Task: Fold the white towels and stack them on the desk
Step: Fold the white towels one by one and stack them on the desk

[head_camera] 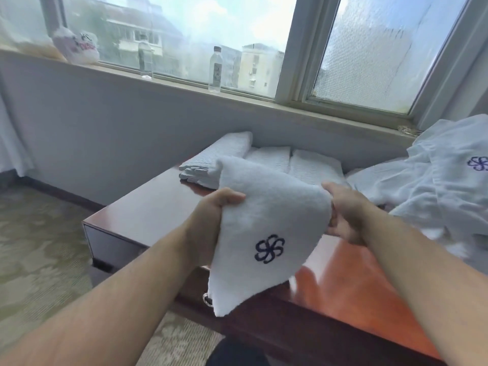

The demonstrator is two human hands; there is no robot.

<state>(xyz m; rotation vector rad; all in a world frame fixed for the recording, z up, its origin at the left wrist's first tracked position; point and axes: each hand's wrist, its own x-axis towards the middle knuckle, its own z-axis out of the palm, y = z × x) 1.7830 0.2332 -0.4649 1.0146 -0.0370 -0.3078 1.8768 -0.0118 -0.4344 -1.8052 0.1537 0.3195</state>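
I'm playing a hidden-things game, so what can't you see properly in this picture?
Head view, the only one:
The left hand: its fingers are behind the towel.
The folded towels: the held towel covers their front, so no sure count.
The loose pile: cut off by the right edge.
The bottle: label too small to read.
The bag: writing blurred.
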